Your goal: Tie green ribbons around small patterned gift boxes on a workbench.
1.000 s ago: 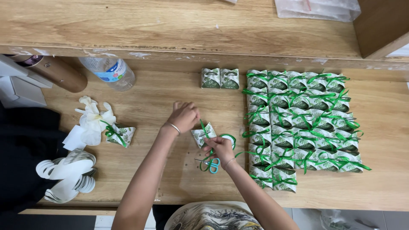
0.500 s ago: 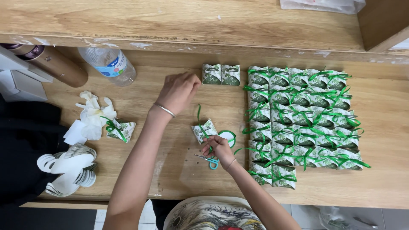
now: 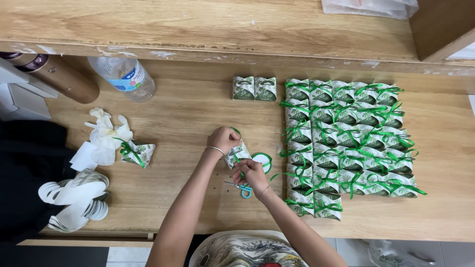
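Green ribbon [image 3: 236, 132] pinched by left hand [image 3: 223, 139] over small favour box [image 3: 236, 153], mid-table; right hand [image 3: 252, 171] closed, seemingly on other ribbon end. Dozens of tied boxes [image 3: 346, 143] ranked right; two untied boxes [image 3: 255, 88] waiting behind. Scissors [image 3: 241, 188] lying nearby.

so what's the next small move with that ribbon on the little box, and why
Probably draw the green ribbon snug into a knot. The left hand pinches a ribbon loop above the small folded box, the right hand grips the other end below it, and no bow shows on it, unlike the tied boxes to the right. The scissors lie by the right wrist.
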